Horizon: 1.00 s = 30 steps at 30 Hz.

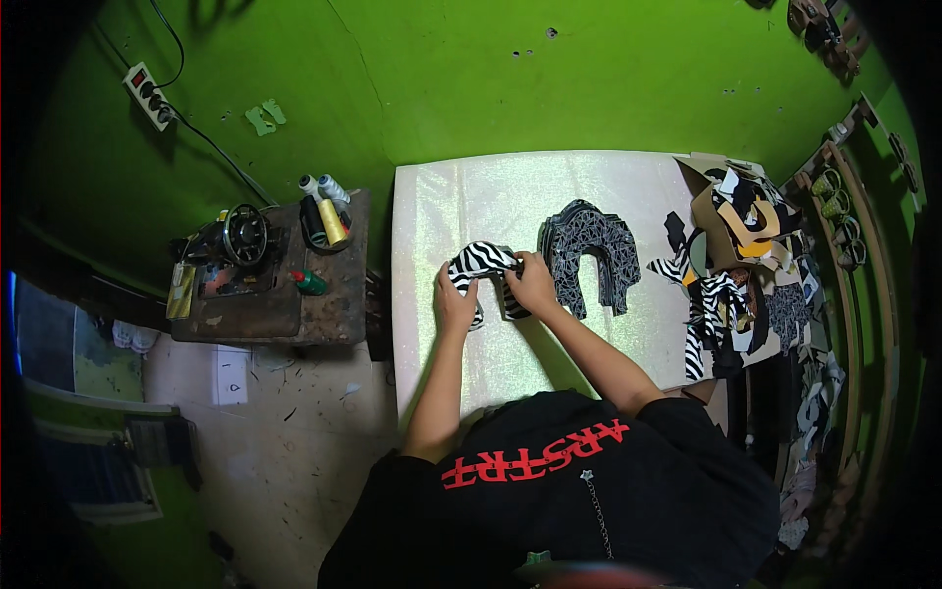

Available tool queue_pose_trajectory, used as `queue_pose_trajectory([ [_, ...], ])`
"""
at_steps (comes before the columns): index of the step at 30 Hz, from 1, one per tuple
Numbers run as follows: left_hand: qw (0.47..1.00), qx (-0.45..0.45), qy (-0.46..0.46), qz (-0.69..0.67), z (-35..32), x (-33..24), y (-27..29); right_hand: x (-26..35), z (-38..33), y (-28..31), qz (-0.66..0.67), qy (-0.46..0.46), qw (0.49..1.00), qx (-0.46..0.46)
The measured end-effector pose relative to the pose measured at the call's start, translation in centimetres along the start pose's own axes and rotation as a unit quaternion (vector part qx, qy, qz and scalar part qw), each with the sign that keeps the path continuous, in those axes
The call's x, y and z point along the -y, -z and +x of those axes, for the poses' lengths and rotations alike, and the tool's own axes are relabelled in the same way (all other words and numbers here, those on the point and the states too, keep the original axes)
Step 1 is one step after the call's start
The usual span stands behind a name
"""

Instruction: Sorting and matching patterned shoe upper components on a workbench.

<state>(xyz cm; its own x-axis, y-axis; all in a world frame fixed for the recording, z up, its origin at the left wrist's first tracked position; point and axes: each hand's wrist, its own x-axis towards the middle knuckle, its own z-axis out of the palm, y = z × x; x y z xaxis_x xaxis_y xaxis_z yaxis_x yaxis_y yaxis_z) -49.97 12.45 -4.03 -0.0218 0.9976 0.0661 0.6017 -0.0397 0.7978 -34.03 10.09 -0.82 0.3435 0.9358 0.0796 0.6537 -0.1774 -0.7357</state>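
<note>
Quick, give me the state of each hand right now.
Left hand: closed on the zebra-striped piece, gripping its left end.
Right hand: closed on the same piece, at its right end.

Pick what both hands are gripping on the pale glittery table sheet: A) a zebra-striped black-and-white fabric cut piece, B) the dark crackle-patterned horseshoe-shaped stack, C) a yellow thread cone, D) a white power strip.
A: the left hand and right hand both hold the zebra-striped black-and-white fabric cut piece, while the dark crackle-patterned horseshoe-shaped stack lies untouched beside them on the pale glittery table sheet.
</note>
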Motion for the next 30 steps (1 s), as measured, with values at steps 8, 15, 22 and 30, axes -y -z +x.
queue_pose_trajectory([
  [8,1.0,0.014,0.009,0.012,-0.3,-0.1,0.0,-0.2,-1.1,0.1,-0.025,-0.052,0.997,0.057],
  [15,0.993,-0.04,0.032,0.108,-1.8,-4.2,0.0,-2.5,-2.0,1.0,0.071,0.043,0.996,0.028],
  [22,0.99,-0.04,-0.047,0.124,-4.8,-8.2,-2.3,-5.1,-4.5,6.4,0.228,0.083,0.97,-0.029],
  [30,0.985,0.01,-0.105,0.137,-8.4,-13.4,-6.9,-11.7,-7.3,12.2,0.309,0.004,0.933,-0.183],
])
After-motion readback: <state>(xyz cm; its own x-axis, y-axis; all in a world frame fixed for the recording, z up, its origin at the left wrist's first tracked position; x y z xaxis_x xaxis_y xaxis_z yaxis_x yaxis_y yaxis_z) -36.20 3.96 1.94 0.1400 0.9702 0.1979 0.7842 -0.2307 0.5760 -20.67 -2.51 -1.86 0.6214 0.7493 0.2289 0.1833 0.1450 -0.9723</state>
